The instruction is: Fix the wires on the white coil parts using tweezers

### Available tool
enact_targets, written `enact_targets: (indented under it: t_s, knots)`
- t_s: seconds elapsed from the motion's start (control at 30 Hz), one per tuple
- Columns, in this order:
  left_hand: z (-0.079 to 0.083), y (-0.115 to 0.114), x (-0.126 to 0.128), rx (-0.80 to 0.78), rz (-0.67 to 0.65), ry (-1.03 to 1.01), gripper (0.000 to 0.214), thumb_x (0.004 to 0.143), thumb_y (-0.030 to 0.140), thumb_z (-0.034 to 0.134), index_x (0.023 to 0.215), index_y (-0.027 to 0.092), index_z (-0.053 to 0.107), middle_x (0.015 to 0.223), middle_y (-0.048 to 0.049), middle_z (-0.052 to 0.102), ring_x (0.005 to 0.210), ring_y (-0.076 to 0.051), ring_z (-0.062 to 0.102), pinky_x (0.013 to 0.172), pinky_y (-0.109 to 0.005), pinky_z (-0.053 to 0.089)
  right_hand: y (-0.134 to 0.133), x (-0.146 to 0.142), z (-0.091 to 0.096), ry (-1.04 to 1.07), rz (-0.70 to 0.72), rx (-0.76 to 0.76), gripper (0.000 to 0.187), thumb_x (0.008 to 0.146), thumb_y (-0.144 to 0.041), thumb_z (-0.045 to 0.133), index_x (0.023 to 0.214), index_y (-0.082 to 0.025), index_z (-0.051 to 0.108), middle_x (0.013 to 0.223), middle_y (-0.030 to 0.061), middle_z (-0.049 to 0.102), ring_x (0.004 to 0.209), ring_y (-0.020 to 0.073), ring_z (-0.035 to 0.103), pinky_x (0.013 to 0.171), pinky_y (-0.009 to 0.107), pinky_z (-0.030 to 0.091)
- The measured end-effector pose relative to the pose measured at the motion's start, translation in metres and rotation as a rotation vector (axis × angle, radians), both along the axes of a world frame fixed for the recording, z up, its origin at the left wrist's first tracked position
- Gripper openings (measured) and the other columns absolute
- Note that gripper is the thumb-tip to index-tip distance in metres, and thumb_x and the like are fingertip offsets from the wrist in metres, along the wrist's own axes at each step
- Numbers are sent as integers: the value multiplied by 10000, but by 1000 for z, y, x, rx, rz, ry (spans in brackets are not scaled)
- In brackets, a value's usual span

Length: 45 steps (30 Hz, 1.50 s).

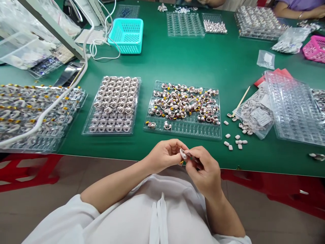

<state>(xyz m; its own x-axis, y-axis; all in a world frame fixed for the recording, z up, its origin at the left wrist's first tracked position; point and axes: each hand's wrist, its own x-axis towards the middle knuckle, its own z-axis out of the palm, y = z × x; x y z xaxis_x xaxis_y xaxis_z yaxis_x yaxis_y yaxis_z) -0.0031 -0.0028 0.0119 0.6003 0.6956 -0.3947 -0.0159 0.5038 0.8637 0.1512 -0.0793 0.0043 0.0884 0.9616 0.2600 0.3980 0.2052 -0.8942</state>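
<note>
My left hand point(165, 154) and my right hand point(203, 169) meet at the near edge of the green table point(193, 61), fingers pinched together. Between them is a small white curved plastic part point(182, 154); the left fingers grip it and the right fingertips press on it with a thin piece I cannot make out. Just beyond the hands lies a clear tray point(182, 128) heaped with loose white parts with wires and yellow bits. To its left, a second clear tray point(114, 105) holds neat rows of similar parts.
A stack of filled trays point(33, 112) sits far left under a white cable. Small white caps point(235, 140), a bag of caps point(255, 115) and empty clear trays point(294, 108) lie at right. A teal basket point(127, 34) stands behind. Another person's arm point(294, 12) shows top right.
</note>
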Motion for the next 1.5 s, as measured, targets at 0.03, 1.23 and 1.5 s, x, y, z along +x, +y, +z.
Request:
enact_targets:
  t_s: [0.03, 1.23, 1.5]
  knots:
    - [0, 0, 0, -13, 3, -3, 227, 691, 217, 804, 847, 121, 670, 656, 19, 662, 584, -97, 620, 603, -216, 515, 0, 0, 0, 33, -1, -15, 231, 884, -93, 596, 1030, -260, 660, 899, 13, 662, 686, 119, 589, 542, 223, 464]
    - [-5, 21, -3, -412, -197, -34, 211, 677, 168, 779, 800, 149, 608, 556, 28, 628, 467, -86, 587, 431, -191, 539, 7, 12, 11, -43, 65, -205, 110, 888, -208, 625, 961, -239, 702, 668, -39, 582, 498, 83, 426, 464, 222, 355]
    - [-2, 20, -2, -288, -140, -17, 168, 713, 197, 765, 808, 130, 644, 538, 20, 628, 458, -73, 568, 448, -187, 553, 3, 9, 0, 135, -9, -329, 149, 902, -319, 664, 985, -217, 733, 755, 15, 669, 630, 139, 571, 563, 253, 452]
